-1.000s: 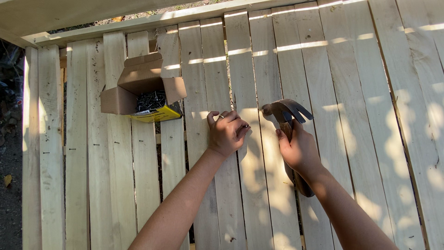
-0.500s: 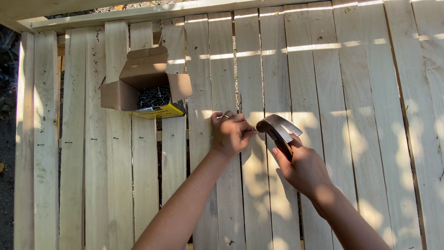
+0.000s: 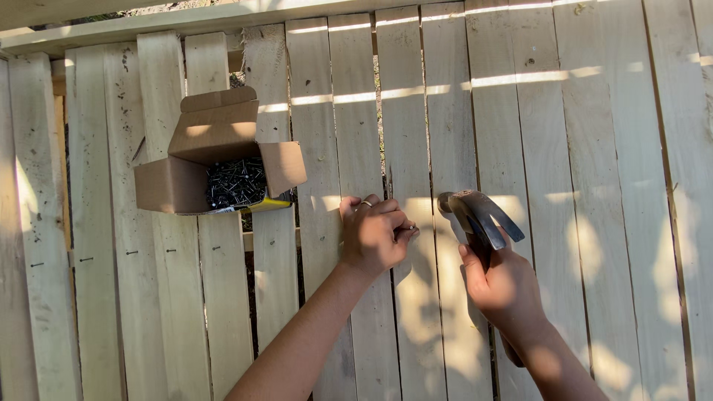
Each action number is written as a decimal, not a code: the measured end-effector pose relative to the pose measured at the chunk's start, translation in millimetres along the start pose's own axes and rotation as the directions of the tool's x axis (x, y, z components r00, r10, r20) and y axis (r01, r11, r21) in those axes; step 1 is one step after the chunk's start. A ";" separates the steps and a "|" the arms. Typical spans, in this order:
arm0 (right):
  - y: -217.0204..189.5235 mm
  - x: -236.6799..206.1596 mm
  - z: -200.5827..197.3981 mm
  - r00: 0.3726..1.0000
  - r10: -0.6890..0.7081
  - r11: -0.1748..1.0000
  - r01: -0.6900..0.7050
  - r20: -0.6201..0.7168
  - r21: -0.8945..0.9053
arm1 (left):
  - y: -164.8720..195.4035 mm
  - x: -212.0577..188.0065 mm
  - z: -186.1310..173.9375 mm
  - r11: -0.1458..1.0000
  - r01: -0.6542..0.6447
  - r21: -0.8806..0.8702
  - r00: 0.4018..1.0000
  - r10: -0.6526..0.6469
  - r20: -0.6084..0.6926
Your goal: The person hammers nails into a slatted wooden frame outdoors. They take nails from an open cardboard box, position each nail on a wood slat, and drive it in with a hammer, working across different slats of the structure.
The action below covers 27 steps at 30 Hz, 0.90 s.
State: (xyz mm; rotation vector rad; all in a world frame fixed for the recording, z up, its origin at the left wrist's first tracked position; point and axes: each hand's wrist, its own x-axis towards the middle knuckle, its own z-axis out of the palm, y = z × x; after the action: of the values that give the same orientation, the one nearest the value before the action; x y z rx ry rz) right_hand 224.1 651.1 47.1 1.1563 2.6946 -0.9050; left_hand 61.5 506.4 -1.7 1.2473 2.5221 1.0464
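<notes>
My left hand [image 3: 373,234] pinches a nail [image 3: 407,229] against a pale wooden slat [image 3: 407,134], fingers curled, a ring on one finger. Just right of it, my right hand [image 3: 499,286] grips the handle of a claw hammer [image 3: 475,214]. The hammer's metal head sits a short way right of the nail, its face turned towards the nail. An open cardboard box [image 3: 215,152] full of dark nails lies on the slats up and left of my left hand.
The slats [image 3: 609,186] run vertically and fill the view, with narrow gaps between them. A cross beam [image 3: 148,26] runs along the top. Small nail heads [image 3: 130,252] dot the slats at the left.
The hammer head has swung down from its raised position towards the nail. My left hand stays on the nail. The view has shifted slightly, so the box sits further right in the frame.
</notes>
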 end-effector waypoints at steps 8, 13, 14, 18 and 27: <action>-3.5 -0.6 17.0 0.990 -0.095 0.995 0.096 -0.106 0.004 | 2.4 4.9 -5.7 0.998 -0.048 0.031 0.999 0.048 -0.007; 1.1 12.9 20.0 0.981 -0.137 0.986 0.148 -0.135 0.081 | 3.4 3.5 1.0 0.997 0.021 0.068 1.000 -0.020 -0.015; 2.5 14.4 21.4 0.979 -0.150 0.985 0.160 -0.135 0.069 | 3.6 2.8 2.6 0.996 0.028 0.085 1.000 -0.028 -0.008; 6.1 14.7 24.5 0.982 -0.149 0.988 0.152 -0.114 0.017 | 2.9 1.4 7.0 0.991 0.081 0.104 0.997 -0.081 0.002; 9.5 11.6 1.2 0.981 -0.177 0.962 0.190 -0.079 0.197 | 2.8 3.7 5.9 0.987 0.095 0.128 0.996 -0.094 -0.012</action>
State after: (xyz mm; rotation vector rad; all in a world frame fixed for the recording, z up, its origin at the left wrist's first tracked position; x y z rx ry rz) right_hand 222.1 663.0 38.1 0.9913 2.8505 -1.2178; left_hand 63.3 513.3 -3.7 1.1434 2.6623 0.8813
